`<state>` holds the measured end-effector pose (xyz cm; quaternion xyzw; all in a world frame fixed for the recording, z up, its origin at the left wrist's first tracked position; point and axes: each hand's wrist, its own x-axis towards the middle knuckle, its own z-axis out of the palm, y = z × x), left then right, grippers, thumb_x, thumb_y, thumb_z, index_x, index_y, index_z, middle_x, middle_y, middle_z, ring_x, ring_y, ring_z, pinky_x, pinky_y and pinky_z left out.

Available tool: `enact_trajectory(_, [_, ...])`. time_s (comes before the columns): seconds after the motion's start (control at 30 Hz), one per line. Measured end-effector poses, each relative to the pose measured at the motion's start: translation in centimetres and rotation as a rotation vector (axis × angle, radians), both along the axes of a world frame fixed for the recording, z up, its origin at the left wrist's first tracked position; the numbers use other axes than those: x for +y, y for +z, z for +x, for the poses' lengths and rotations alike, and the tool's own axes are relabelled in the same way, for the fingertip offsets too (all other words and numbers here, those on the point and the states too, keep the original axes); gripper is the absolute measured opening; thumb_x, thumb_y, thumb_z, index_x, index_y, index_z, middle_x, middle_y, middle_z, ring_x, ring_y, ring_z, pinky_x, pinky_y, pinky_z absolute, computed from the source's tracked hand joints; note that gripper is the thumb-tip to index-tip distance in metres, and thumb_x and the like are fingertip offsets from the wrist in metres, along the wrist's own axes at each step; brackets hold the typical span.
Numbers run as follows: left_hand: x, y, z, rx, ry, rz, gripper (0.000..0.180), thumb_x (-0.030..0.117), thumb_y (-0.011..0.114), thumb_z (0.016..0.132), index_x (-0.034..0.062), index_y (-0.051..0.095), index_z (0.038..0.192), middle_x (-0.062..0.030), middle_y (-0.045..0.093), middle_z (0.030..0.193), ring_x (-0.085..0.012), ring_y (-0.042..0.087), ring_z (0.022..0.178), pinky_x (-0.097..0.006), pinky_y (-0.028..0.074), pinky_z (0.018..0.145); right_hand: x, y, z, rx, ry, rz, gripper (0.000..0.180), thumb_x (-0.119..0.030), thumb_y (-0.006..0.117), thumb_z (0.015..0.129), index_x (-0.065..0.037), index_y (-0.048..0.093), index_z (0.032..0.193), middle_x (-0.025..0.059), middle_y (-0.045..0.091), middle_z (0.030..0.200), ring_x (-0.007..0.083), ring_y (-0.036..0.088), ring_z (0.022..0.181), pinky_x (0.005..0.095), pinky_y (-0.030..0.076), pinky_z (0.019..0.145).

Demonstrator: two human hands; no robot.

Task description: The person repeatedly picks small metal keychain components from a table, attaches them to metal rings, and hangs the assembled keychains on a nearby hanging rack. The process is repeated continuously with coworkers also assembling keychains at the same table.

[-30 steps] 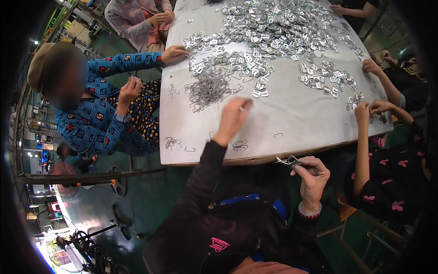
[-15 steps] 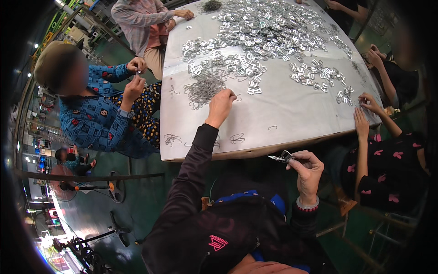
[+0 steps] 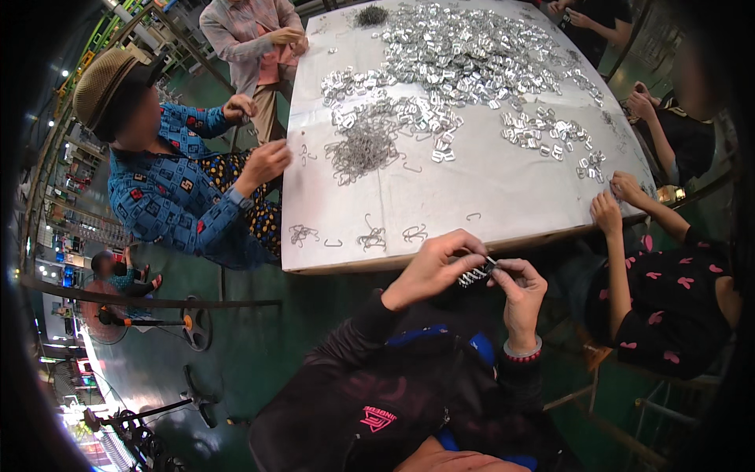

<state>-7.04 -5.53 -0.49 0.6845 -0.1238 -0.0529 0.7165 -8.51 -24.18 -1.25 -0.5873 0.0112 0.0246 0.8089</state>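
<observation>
In front of my body, just off the table's near edge, my two hands meet. My right hand (image 3: 522,297) is closed, pinching a small bunch of shiny metal buckles (image 3: 473,276). My left hand (image 3: 432,270) comes to the same bunch with thumb and fingers pressed together. Between its fingertips is a thin bit of metal that looks like a bent wire hook (image 3: 491,260), mostly hidden. On the white table (image 3: 440,193) lies a tangled pile of wire hooks (image 3: 360,151). A few loose hooks (image 3: 414,234) lie near the close edge.
A large heap of metal buckles (image 3: 472,55) covers the table's far part, with a smaller group (image 3: 546,134) at the right. A dark pile (image 3: 371,15) sits at the far left. Other people sit or stand around the table; a person's hands (image 3: 617,200) rest at its right edge.
My left hand has come back from the hook pile to the buckles at my right hand. At the left, a co-worker's hands have moved apart, one toward the table edge.
</observation>
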Motion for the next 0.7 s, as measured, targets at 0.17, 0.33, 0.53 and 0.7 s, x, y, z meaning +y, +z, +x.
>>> enact_trajectory(0.17, [-2.2,-0.7,-1.2,-0.3,0.163,0.241,0.012,0.009,0.068,0.086,0.0016,0.064,0.094,-0.0101,0.058,0.109,-0.02,0.059,0.098,-0.03,0.049,0.082,0.4,-0.5,-0.3,-0.029,-0.023,0.005,0.013,0.011,0.063,0.083,0.006,0.064,0.096,0.0101,0.066,0.088,0.0134,0.063,0.074,0.0241,0.053,0.068])
enact_trajectory(0.33, [-2.8,-1.5,-1.2,-0.236,0.233,0.183,0.011,0.008,0.068,0.085,0.0014,0.064,0.093,-0.0107,0.059,0.108,-0.0229,0.058,0.098,-0.032,0.047,0.084,0.5,-0.3,-0.2,-0.112,-0.042,-0.093,0.013,0.013,0.061,0.084,0.006,0.061,0.095,0.009,0.064,0.092,0.013,0.062,0.077,0.0244,0.053,0.069])
enact_trajectory(0.53, [-2.1,-2.2,0.1,-0.263,0.177,0.084,0.011,0.005,0.064,0.086,0.0006,0.061,0.096,-0.0119,0.061,0.107,-0.0236,0.06,0.099,-0.032,0.048,0.085,1.3,0.3,0.7,-0.169,0.035,-0.245,0.015,0.016,0.059,0.081,0.006,0.062,0.092,0.0091,0.06,0.093,0.0143,0.062,0.076,0.0244,0.053,0.066])
enact_trajectory(0.7, [-0.9,-3.0,0.7,-0.193,0.049,-0.006,0.01,0.005,0.06,0.091,0.0007,0.062,0.1,-0.0084,0.066,0.1,-0.0175,0.063,0.091,-0.029,0.049,0.081,-0.2,1.2,7.0,-0.105,0.072,-0.151,0.014,-0.004,0.058,0.091,0.008,0.064,0.095,0.0087,0.06,0.069,0.0131,0.059,0.059,0.0227,0.046,0.049])
